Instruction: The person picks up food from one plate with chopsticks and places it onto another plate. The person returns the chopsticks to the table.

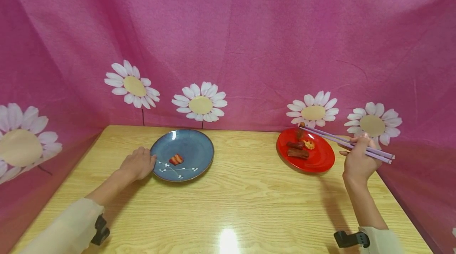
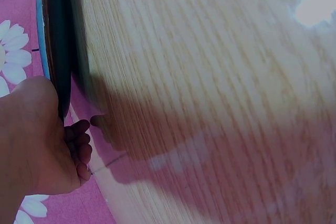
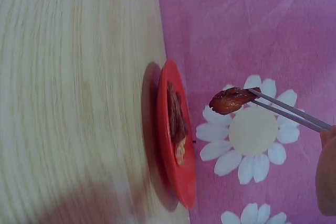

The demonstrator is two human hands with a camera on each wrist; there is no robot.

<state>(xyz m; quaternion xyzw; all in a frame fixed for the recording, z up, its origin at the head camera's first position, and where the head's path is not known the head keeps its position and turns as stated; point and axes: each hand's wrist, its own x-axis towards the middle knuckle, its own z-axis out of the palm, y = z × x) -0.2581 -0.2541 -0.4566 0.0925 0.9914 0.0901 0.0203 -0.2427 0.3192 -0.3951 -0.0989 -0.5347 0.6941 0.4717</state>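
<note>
At the blue plate's (image 1: 196, 149) left edge, my left hand (image 1: 137, 163) grips the rim. In the left wrist view its thumb lies on the upper side, with fingers curled under the plate. A small reddish-brown piece of meat (image 1: 176, 159) lies on this plate. My right hand (image 1: 360, 163) holds light purple chopsticks (image 1: 382, 153). Their tips pinch a glossy brown piece of meat (image 3: 230, 101), raised above the red plate (image 1: 322, 157). On the red plate lie dark strips of meat (image 1: 297, 153) and a yellowish piece of food (image 1: 309, 144).
Both plates stand toward the back of a light wooden table (image 1: 246, 182), with bare wood between them. Pink cloth (image 1: 249, 48) printed with white daisies hangs behind the table and along both sides. Dark straps (image 1: 350, 239) sit around the sleeves.
</note>
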